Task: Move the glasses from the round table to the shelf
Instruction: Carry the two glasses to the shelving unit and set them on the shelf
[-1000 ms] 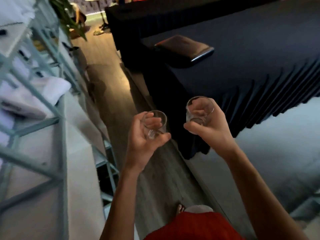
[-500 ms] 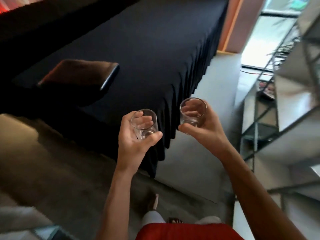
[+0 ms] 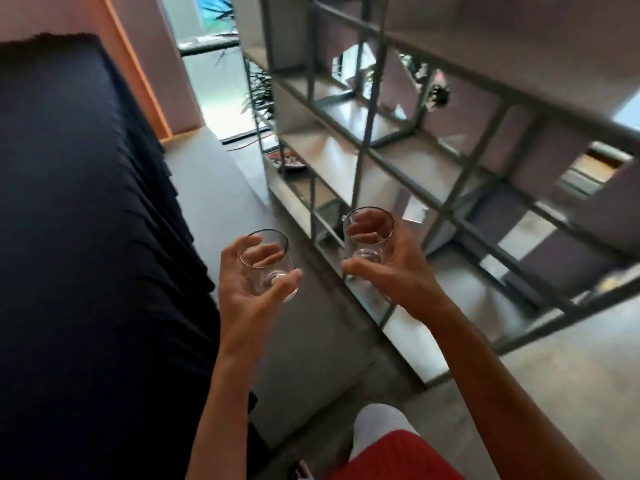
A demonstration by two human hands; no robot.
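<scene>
Head view: two clear empty glasses are carried in mid-air at centre frame. The left glass (image 3: 267, 263) is gripped by the left hand (image 3: 247, 292), thumb across its near wall and fingers seen through the far side. The right glass (image 3: 369, 237) is clasped by the right hand (image 3: 398, 271) in the same manner. Both glasses are held near upright, mouths up and tipped slightly toward the camera, long axes close to vertical. The glasses are apart, not touching.

Against the frame half a second earlier, the view has swung right: the grey open-frame shelf (image 3: 446, 209), then at the right edge, now fills the right and far half, and the dark object on the black cloth is out of view. The grips are unchanged.

A black draped table (image 3: 86, 202) occupies the left. A grey floor (image 3: 221, 202) runs between it and the shelf. A small dish (image 3: 289, 161) is noted on a far shelf level. Red clothing (image 3: 398, 459) is seen at the near edge.
</scene>
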